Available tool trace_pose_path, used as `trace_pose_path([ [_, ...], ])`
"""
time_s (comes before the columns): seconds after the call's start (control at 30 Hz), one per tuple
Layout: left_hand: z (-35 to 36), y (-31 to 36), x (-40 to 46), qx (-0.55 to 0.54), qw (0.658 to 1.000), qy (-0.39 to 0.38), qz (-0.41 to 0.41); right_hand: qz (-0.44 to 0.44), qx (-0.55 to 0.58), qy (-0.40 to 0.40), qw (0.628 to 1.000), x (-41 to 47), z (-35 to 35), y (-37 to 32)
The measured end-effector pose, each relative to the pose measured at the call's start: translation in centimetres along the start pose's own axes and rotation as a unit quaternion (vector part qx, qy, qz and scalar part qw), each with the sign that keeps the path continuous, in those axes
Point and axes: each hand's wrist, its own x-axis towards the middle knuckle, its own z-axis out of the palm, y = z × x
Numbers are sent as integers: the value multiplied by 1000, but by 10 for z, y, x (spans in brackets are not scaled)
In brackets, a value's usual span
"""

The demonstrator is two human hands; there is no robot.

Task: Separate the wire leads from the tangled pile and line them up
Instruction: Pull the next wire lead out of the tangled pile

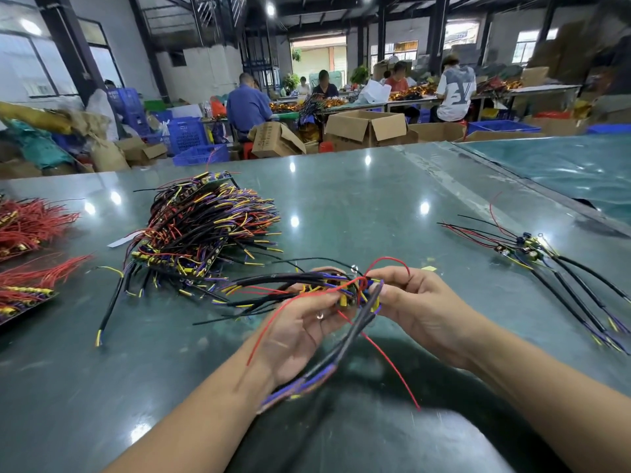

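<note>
A big tangled pile of black, red, yellow and purple wire leads (205,230) lies on the green table, left of centre. My left hand (300,331) grips a small bunch of leads (327,290) just above the table near the front. My right hand (415,302) pinches the same bunch from the right side. Black and purple leads and thin red wires hang from the bunch toward me. Several separated leads (560,268) lie side by side at the right, their small boards at the far end.
Bundles of red leads (30,220) lie at the table's left edge. The glossy green table (358,199) stretches away to its far edge. Beyond it stand cardboard boxes (367,128), blue crates (186,133) and several seated people at other benches.
</note>
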Motion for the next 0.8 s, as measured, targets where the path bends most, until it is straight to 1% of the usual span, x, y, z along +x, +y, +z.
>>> trace_pose_path([
  [0.03,1,1,1,-9,1000,9,10,3,1,3,1000,1,0,1],
  [0.07,3,4,4,-18,999,45,23,7,2,7,1000,2,-1,2],
  [0.13,-3,7,11,-43,985,151,65,12,1,17,1000,3,-2,1],
  [0.23,-23,14,20,-37,946,302,110,18,-6,46,999,3,-8,-1],
  [0.3,-39,22,24,-24,917,381,115,26,-11,68,997,3,-11,-2],
  [0.33,-46,27,24,-21,908,405,107,32,-6,79,996,3,-11,-2],
  [0.4,-63,36,23,-25,903,423,74,50,12,93,994,3,-10,-2],
  [0.43,-71,40,22,-39,906,419,51,61,17,96,993,2,-8,-3],
  [0.5,-80,45,19,-108,913,392,19,80,24,97,992,1,-6,-3],
  [0.6,-77,49,15,-235,915,327,30,97,36,110,989,2,-6,-5],
  [0.67,-70,48,11,-304,916,258,46,102,50,124,986,2,-5,-6],
  [0.73,-63,47,7,-334,924,175,62,111,75,126,983,2,-4,-7],
  [0.8,-54,47,4,-297,946,118,61,126,96,115,981,2,-3,-9],
])
